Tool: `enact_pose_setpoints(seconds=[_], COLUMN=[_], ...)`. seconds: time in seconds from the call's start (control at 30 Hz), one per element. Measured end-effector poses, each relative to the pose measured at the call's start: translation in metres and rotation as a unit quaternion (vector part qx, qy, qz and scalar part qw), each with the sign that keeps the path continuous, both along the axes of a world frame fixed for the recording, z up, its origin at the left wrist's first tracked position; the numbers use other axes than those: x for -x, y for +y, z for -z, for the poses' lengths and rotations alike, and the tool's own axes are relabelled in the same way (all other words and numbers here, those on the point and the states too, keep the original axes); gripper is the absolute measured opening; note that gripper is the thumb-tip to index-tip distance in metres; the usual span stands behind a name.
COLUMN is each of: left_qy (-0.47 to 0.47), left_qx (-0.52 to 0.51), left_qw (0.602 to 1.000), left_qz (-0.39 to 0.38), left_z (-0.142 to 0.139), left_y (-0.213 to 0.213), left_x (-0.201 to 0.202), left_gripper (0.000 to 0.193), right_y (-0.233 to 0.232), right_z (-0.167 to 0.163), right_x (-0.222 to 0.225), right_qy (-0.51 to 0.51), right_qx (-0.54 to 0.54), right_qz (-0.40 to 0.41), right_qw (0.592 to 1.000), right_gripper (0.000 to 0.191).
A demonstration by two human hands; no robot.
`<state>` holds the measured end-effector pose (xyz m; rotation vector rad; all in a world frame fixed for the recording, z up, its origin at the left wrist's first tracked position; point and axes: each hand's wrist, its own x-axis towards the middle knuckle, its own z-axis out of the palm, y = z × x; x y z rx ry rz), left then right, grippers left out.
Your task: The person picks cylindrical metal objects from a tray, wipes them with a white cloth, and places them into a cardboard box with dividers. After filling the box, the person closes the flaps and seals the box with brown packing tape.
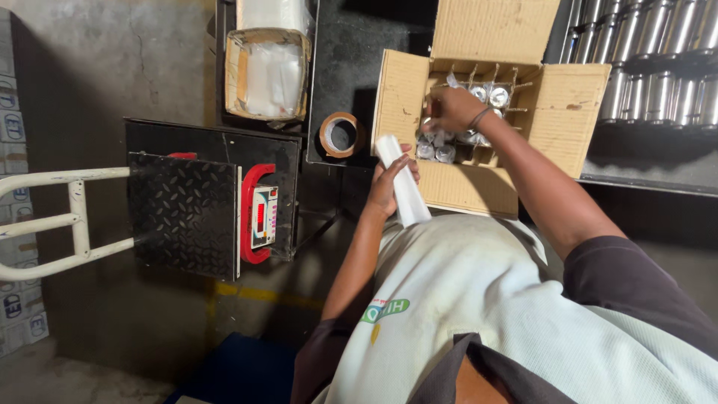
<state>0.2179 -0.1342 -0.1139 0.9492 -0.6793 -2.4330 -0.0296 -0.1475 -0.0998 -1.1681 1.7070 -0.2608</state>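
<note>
The left hand [389, 187] is clenched around a white roll [402, 182], held upright just beside the near flap of an open carton [576, 112]. The right hand [449, 110] reaches into the carton, fingers bent over bagged metal parts [490, 95] set in a cardboard grid; whether it grasps one I cannot tell. One tape roll [340, 135] lies left of the carton. A second, smaller box [268, 73] holds clear plastic. A scale [187, 213] with a red-framed display stands at left.

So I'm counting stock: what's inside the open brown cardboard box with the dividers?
The open brown cardboard box holds shiny metal cylinders, some plastic-wrapped, in cardboard divider cells. The right hand covers several cells, so a full count cannot be made.
</note>
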Motion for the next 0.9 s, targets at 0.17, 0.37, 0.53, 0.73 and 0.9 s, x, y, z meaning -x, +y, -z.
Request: enact_pose_setpoints(seconds=[0.17, 0.37, 0.53, 0.73, 0.9], left_qy=[-0.014, 0.041, -0.034, -0.186, -0.213], left_qx=[0.078, 0.015, 0.032, 0.615, 0.455], left_qw=[0.995, 0.998, 0.996, 0.738, 0.83], left_qz=[0.062, -0.036, 0.071, 0.206, 0.241], left_z=[-0.007, 0.018, 0.028, -0.02, -0.07], left_y=[-0.013, 0.001, -0.009, 0.012, 0.024], left_x=[0.001, 0.05, 0.086, 0.121, 0.127], left_gripper=[0.035, 0.043, 0.046, 0.022, 0.013], right_y=[0.025, 0.1, 0.148, 0.191, 0.217], right_z=[-0.012, -0.052, -0.036, -0.053, -0.057], right_x=[-0.005, -0.039, 0.013, 0.033, 0.033], right_qy=[0.034, 0.05, -0.188, 0.159, -0.057], right_qx=[0.154, 0.321, 0.279, 0.464, 0.316], right_qz=[-0.046, 0.137, 0.317, 0.097, 0.39], right_qw=[0.986, 0.936, 0.887, 0.866, 0.863], right_gripper=[0.032, 0.027, 0.03, 0.051, 0.062])
